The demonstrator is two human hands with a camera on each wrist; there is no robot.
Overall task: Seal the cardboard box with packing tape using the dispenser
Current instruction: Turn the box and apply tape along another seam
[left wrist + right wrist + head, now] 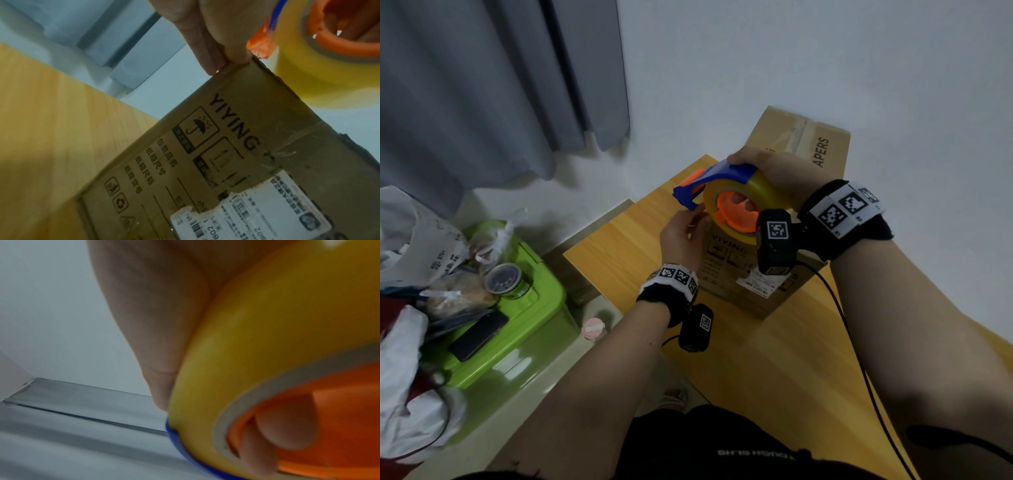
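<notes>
- Green bin [530, 308] at 9 o'clock, off the table's left edge; jar [505, 279], phone [479, 334] and bagged items on its lid.
- Wooden table [619, 253] at centre, carrying cardboard box [726, 270] printed "YIYING"; torn shipping label [257, 216] on its near face.
- Left hand [681, 236] at box's 10 o'clock corner, fingertips [232, 55] pinched together at top edge; whether tape lies between them cannot be told.
- Tape dispenser [732, 195], blue frame, orange hub, yellowish roll, held over box top.
- Right hand [774, 171] wrapped around roll, fingers [287, 421] curled inside hub.
- Second carton [808, 144] at 1 o'clock against wall.
</notes>
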